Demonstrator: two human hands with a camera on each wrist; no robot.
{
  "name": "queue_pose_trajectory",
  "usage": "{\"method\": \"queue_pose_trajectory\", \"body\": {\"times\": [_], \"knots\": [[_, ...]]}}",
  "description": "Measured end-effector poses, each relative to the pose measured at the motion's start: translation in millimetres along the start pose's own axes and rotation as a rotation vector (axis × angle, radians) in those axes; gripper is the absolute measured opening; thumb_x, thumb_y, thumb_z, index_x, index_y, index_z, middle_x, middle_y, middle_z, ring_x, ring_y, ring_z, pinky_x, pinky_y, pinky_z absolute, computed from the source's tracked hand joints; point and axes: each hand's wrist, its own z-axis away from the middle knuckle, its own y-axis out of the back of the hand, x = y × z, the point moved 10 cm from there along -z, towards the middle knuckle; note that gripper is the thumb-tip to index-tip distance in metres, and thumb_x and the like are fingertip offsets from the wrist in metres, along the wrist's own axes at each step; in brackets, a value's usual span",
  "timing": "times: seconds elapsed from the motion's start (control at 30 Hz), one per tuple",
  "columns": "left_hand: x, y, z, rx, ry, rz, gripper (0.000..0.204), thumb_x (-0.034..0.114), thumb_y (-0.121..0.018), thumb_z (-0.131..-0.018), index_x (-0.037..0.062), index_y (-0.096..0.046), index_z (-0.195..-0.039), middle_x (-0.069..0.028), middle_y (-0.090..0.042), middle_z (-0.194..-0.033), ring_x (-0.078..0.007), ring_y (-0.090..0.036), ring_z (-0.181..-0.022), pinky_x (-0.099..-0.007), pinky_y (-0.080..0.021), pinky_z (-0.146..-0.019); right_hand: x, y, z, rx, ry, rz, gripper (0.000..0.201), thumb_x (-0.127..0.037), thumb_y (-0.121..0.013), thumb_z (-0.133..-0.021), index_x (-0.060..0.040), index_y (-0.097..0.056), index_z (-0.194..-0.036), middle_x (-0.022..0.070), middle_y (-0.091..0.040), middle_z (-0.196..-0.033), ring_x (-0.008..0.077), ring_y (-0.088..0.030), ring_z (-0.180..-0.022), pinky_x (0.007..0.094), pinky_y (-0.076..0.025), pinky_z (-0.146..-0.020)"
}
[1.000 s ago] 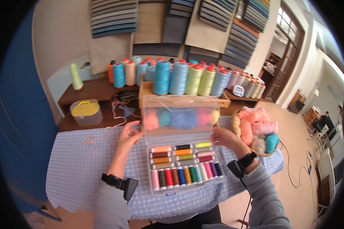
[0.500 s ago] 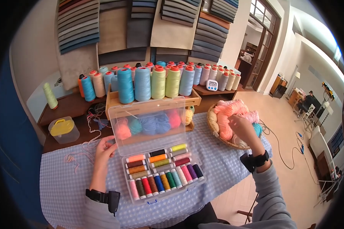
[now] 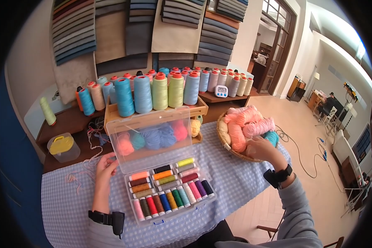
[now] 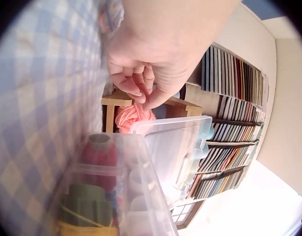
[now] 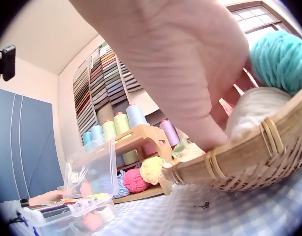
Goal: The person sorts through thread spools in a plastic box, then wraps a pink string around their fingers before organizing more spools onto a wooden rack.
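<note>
In the head view, my left hand point(image 3: 106, 167) is at the left edge of the raised clear lid point(image 3: 153, 159) of a thread box. Its fingers are loosely bent; the left wrist view shows thumb and fingertips close together with nothing between them. My right hand point(image 3: 263, 149) reaches down into a wicker basket point(image 3: 235, 153) of yarn. In the right wrist view, its thumb is at the basket's inner rim and its fingers extend behind a white ball of yarn point(image 5: 256, 109); I cannot tell whether they grip it. Coral skeins point(image 3: 236, 136) and a turquoise ball point(image 3: 272, 137) lie around it.
The box holds rows of colored thread spools point(image 3: 169, 200) on a checked cloth point(image 3: 70, 206). Behind it, a wooden rack point(image 3: 198, 108) carries large thread cones point(image 3: 142, 95). A yellow-lidded tub point(image 3: 63, 148) and a white timer point(image 3: 221, 91) stand nearby.
My right hand has left the lid's right side and moved right, then down into the basket. My left hand stays by the lid's left edge. The view has turned right.
</note>
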Motion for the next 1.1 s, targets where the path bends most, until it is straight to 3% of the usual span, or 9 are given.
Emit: {"method": "queue_pose_trajectory", "body": {"times": [0.13, 0.2, 0.33, 0.5, 0.63, 0.8, 0.93, 1.0, 1.1], "knots": [[-2, 0, -1, 0.001, 0.001, -0.013, 0.03, 0.011, -0.06, -0.079, 0.0065, -0.053, -0.107, 0.0054, -0.047, -0.074, -0.0019, -0.043, -0.06, -0.0155, -0.031, -0.051, -20, 25, 2, -0.028, -0.072, -0.006, 0.016, -0.019, -0.056, -0.07, -0.0101, -0.063, -0.081, 0.009, -0.062, -0.08, 0.0257, -0.058, -0.081, 0.0381, -0.045, -0.069], [-1, 0, -1, -0.003, 0.002, -0.011, 0.03, 0.011, -0.06, -0.079, 0.0062, -0.053, -0.107, 0.0054, -0.046, -0.073, -0.0018, -0.043, -0.06, -0.0153, -0.031, -0.051, -23, 38, 4, 0.189, 0.005, -0.002, 0.012, -0.019, -0.055, -0.071, -0.0082, -0.061, -0.07, 0.0097, -0.061, -0.075, 0.0265, -0.059, -0.072, 0.0382, -0.045, -0.062], [-2, 0, -1, -0.011, -0.003, 0.006, 0.029, 0.011, -0.059, -0.079, 0.0061, -0.053, -0.107, 0.0055, -0.046, -0.073, -0.0014, -0.043, -0.06, -0.0148, -0.032, -0.051, -13, 38, -2, 0.153, -0.063, 0.023, 0.011, -0.017, -0.056, -0.071, -0.007, -0.059, -0.068, 0.0111, -0.06, -0.071, 0.0278, -0.058, -0.068, 0.0384, -0.046, -0.058], [-1, -1, 1, -0.008, 0.002, 0.01, 0.028, 0.01, -0.059, -0.079, 0.0061, -0.054, -0.106, 0.0055, -0.046, -0.074, -0.0013, -0.043, -0.06, -0.0145, -0.032, -0.051, -21, 72, -3, 0.348, -0.043, -0.017, 0.019, -0.023, -0.057, -0.075, -0.0052, -0.059, -0.07, 0.0128, -0.058, -0.067, 0.029, -0.058, -0.067, 0.0393, -0.045, -0.058], [0, -1, 1, -0.003, 0.004, -0.003, 0.028, 0.01, -0.059, -0.079, 0.0061, -0.054, -0.106, 0.0054, -0.047, -0.074, -0.0014, -0.043, -0.06, -0.0144, -0.032, -0.051, -33, 66, -12, 0.314, -0.021, -0.079, 0.024, -0.027, -0.057, -0.077, -0.0039, -0.058, -0.068, 0.0125, -0.059, -0.067, 0.0288, -0.058, -0.067, 0.0392, -0.045, -0.058], [0, 0, 0, -0.004, 0.006, -0.002, 0.028, 0.01, -0.059, -0.079, 0.006, -0.054, -0.106, 0.0053, -0.047, -0.074, -0.0015, -0.043, -0.059, -0.0144, -0.032, -0.051, -32, 30, -27, 0.203, -0.027, 0.06, 0.019, -0.022, -0.06, -0.072, -0.0034, -0.058, -0.067, 0.0136, -0.059, -0.069, 0.0296, -0.058, -0.068, 0.0387, -0.046, -0.06], [2, 0, 2, -0.003, -0.002, 0.013, 0.028, 0.01, -0.059, -0.079, 0.0062, -0.054, -0.106, 0.0054, -0.047, -0.074, -0.0017, -0.043, -0.06, -0.0148, -0.032, -0.051, -36, 27, -33, 0.177, 0.027, 0.101, 0.015, -0.018, -0.057, -0.071, -0.0033, -0.059, -0.066, 0.0141, -0.059, -0.07, 0.0294, -0.058, -0.067, 0.0379, -0.045, -0.059], [6, -2, 6, -0.004, -0.004, 0.015, 0.027, 0.01, -0.058, -0.08, 0.0077, -0.054, -0.107, 0.0058, -0.047, -0.074, -0.0017, -0.042, -0.06, -0.0152, -0.032, -0.053, -36, 41, -32, 0.313, 0.049, 0.134, 0.014, -0.015, -0.054, -0.072, -0.0032, -0.059, -0.066, 0.0141, -0.059, -0.068, 0.0289, -0.058, -0.064, 0.0379, -0.045, -0.059], [9, -3, 7, 0.001, -0.015, 0.02, 0.027, 0.01, -0.058, -0.08, 0.0084, -0.054, -0.107, 0.0059, -0.047, -0.074, -0.0019, -0.042, -0.06, -0.0157, -0.033, -0.054, -40, 57, -31, 0.253, 0.003, 0.102, 0.013, -0.013, -0.054, -0.069, -0.0024, -0.059, -0.066, 0.0154, -0.058, -0.063, 0.0295, -0.058, -0.063, 0.0388, -0.046, -0.058]]}}
